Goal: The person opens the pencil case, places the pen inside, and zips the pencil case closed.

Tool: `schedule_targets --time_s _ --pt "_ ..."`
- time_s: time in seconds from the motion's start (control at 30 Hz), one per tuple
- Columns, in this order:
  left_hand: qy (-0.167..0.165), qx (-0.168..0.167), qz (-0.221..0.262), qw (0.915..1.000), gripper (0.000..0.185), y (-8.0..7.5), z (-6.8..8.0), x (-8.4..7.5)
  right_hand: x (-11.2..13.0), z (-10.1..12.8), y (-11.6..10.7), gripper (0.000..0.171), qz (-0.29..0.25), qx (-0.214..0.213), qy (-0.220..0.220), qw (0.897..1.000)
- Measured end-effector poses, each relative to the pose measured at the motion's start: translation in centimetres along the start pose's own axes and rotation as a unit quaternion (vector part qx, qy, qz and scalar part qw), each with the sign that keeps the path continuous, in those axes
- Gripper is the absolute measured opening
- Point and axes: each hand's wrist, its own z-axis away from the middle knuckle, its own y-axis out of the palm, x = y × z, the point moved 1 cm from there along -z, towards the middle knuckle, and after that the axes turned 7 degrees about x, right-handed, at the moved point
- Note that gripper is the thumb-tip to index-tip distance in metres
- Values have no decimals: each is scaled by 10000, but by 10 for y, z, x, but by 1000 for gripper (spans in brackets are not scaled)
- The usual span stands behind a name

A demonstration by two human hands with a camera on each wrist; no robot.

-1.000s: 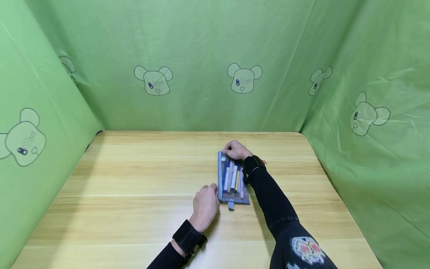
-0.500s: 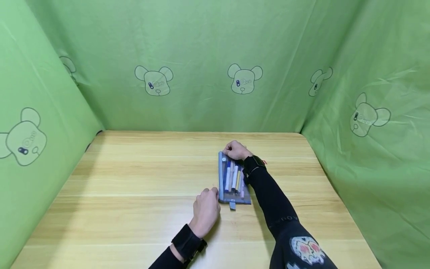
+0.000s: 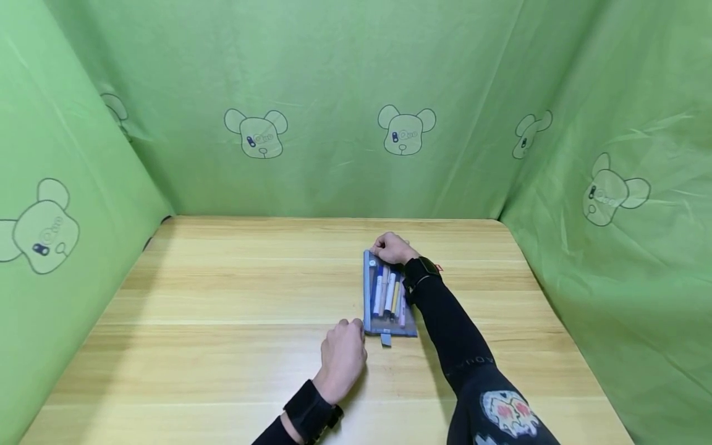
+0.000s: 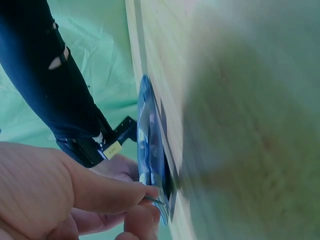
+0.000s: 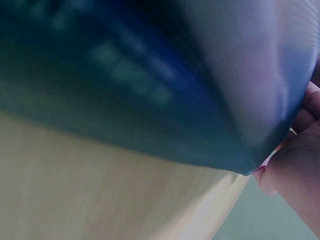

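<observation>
Lying on the wooden table (image 3: 222, 296), a little right of its middle, the blue mesh pencil case (image 3: 388, 303) has its long axis running away from the person, from the near edge toward the green curtain (image 3: 334, 93) at the back. Several pens (image 3: 387, 292) are visible inside it, and they lie along the same axis.

The right hand (image 3: 393, 248) is at the far short end of the case. Its fingers are curled over that end and seem to hold it down or pinch it, but the right wrist view is too blurred to show the exact grip.

The left hand (image 3: 343, 352) is at the opposite end, just beside the near left corner of the case. In the left wrist view, the thumb and one finger (image 4: 105, 192) close in a pinch on a small thing at the edge of the case (image 4: 150, 150), probably the zipper pull, though I cannot tell this for sure. So the case lies forward and to the right of the left fingers, and its left long side stretches straight away from them toward the right hand.

A small grey tab (image 3: 385, 339) sticks out from the near short end, close to the left hand.
</observation>
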Motion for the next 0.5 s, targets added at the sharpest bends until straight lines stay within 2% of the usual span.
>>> schedule_targets --time_s 0.13,0.5 --pt "41 -29 -103 9999 13 0 4 -3 1 2 -1 23 43 -48 21 10000" --pt "-101 81 -338 9993 10 7 13 -10 -3 0 0 24 81 76 -243 9996"
